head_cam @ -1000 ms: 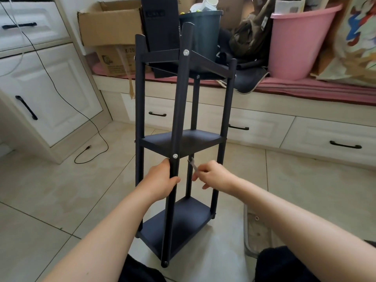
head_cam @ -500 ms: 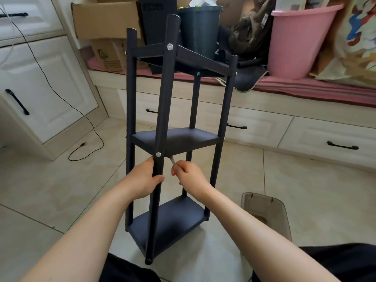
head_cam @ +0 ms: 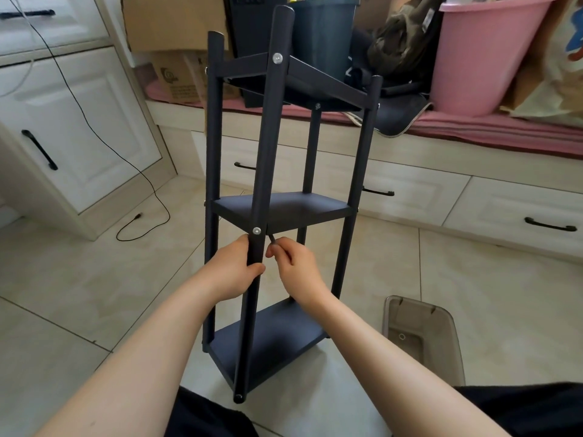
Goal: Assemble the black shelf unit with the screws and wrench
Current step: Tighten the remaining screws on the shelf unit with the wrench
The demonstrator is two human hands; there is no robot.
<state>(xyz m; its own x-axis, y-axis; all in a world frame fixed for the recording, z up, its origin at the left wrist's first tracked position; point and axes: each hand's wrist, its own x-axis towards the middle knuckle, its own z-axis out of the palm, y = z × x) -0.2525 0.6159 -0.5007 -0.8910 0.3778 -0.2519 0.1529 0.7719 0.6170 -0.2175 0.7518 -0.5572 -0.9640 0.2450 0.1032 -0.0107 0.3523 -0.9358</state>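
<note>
Black shelf unit (head_cam: 285, 212) post in left grip (head_cam: 235, 272); right grip (head_cam: 296, 266) pinches wrench (head_cam: 272, 239).

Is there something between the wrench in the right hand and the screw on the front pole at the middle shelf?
Nothing visible blocks it. The wrench in the right hand sits just right of the screw; the left hand grips the front pole below it.

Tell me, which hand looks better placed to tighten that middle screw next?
Probably the right hand: it already pinches the wrench, whose tip sits just right of the middle screw. The left hand grips the front post below that screw, steadying the shelf.
</note>
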